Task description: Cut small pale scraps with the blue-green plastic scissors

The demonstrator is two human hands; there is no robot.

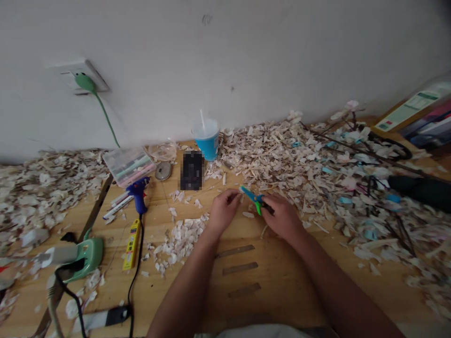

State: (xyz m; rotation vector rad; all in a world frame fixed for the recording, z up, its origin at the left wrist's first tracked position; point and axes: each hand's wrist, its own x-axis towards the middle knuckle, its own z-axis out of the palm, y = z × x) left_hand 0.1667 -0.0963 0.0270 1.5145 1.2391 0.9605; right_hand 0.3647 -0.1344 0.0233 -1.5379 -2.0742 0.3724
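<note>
My right hand (282, 215) grips a small pair of scissors (252, 195) with blue blades and a bright green part below. Their tip points up and left, close to my left hand (225, 209). The fingers of my left hand are pinched together at the blade tip; what they hold is too small to make out. A single pale flake (248, 214) lies on the wooden table (243, 234) between the hands. Beside my left forearm is a small pile of pale, petal-like flakes (181, 239).
A large heap of dried pale scraps (282, 159) spreads over the back and right, with dark twigs (355, 145) in it. A blue cup (207, 141) stands by the wall. To the left are a glue gun (139, 195), a yellow packet (131, 244) and a green power strip (92, 256).
</note>
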